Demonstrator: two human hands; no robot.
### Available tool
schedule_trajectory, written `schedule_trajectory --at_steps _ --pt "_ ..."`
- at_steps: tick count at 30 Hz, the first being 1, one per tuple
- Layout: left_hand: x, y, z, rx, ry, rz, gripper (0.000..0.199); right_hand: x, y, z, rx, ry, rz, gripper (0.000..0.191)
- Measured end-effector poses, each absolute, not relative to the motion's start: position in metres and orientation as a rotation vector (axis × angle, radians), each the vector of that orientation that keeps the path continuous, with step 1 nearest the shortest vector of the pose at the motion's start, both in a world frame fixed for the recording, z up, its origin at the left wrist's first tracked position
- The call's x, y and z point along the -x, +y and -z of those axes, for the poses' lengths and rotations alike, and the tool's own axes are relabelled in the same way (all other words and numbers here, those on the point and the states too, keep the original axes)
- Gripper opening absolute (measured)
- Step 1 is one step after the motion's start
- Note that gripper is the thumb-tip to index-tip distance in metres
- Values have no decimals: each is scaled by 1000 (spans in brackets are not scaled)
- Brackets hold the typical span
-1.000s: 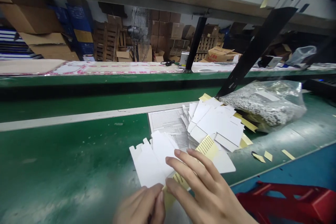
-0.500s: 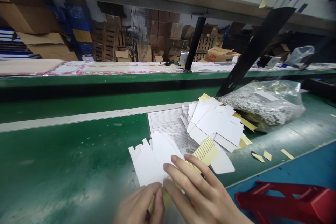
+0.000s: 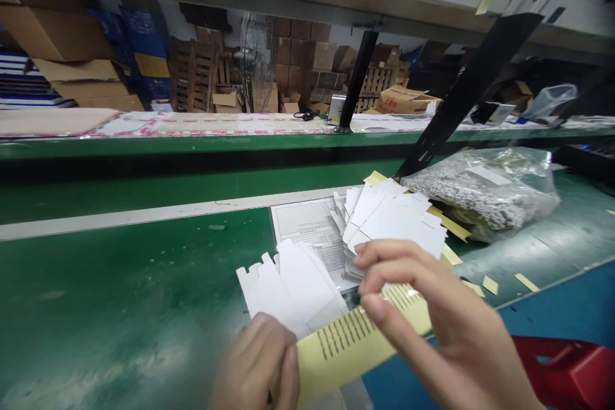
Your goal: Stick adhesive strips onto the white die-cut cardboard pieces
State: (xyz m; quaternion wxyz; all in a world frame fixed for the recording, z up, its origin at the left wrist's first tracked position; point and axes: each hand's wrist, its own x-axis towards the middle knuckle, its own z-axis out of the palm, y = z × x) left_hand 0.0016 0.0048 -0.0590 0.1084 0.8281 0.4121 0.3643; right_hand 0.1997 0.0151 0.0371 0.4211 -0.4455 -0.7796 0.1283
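Note:
My left hand is closed, thumb against curled fingers, on the left end of a yellow label sheet printed with rows of short dark marks. Over the sheet's right part is my right hand, its thumb and index fingertips drawn together in a pinch. Anything between those tips is too small to make out. Flat white card pieces with notched ends lie fanned on the green bench just beyond my left hand. Past my right hand sits a messy pile of white cards, partly over a printed form.
A clear plastic bag full of small grey-white pieces rests right of the pile. Yellow scraps are scattered near the bench edge. A red stool stands below at right. A slanted black post rises behind the cards.
My right hand has lifted off the notched white cards and moved right, its fingers now bent into a pinch. The yellow sheet shows more fully, stretching right from my left hand.

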Motion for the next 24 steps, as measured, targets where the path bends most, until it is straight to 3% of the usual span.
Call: schedule_trajectory --at_steps 2,6,13,24 --pt "-7 11 61 -2539 1151 -1041 13 -199 30 -41 1158 -1787 -668 2" --pt "-17 19 69 -2805 1117 -917 22 -190 67 -18 1254 -1719 -1026 17" --pt "-19 12 85 -2932 1099 -996 21 -182 87 27 1494 -1851 -1041 15" --pt "-22 14 88 -2923 1105 -1047 20 -174 100 35 1613 -2016 -1031 15"
